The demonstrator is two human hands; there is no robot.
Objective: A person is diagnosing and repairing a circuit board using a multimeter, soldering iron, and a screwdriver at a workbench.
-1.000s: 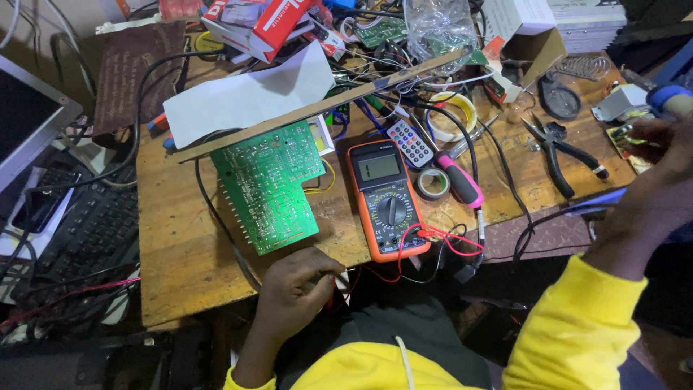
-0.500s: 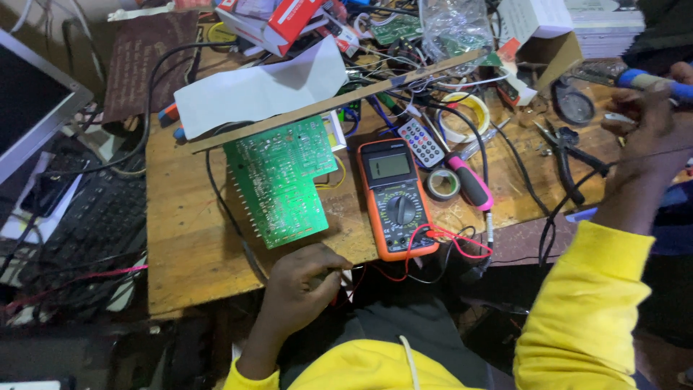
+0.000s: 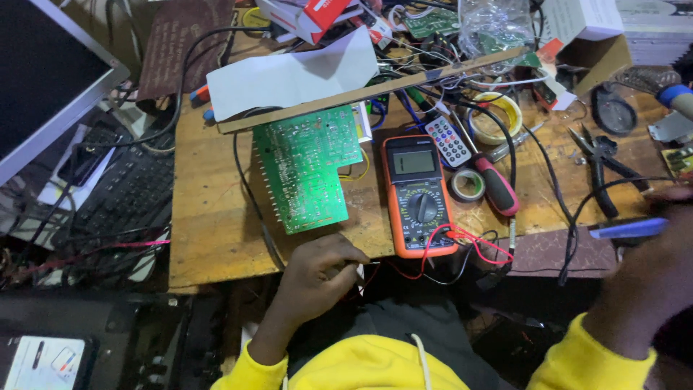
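Two hands work at the near edge of the wooden table (image 3: 209, 245): the left hand (image 3: 317, 278) rests curled at that edge with its fingertips pinched on something small I cannot make out, just below the green circuit board (image 3: 307, 166) and beside the orange multimeter (image 3: 419, 195), whose red leads (image 3: 462, 242) trail over the edge. The right hand (image 3: 650, 282), blurred at the table's right end, grips a blue-handled tool (image 3: 628, 228) near the black pliers (image 3: 599, 162).

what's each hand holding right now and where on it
The right hand grips a blue-handled tool by its handle; the tip is hidden. The left hand rests curled at the bench edge; whether its fingers pinch anything cannot be told.
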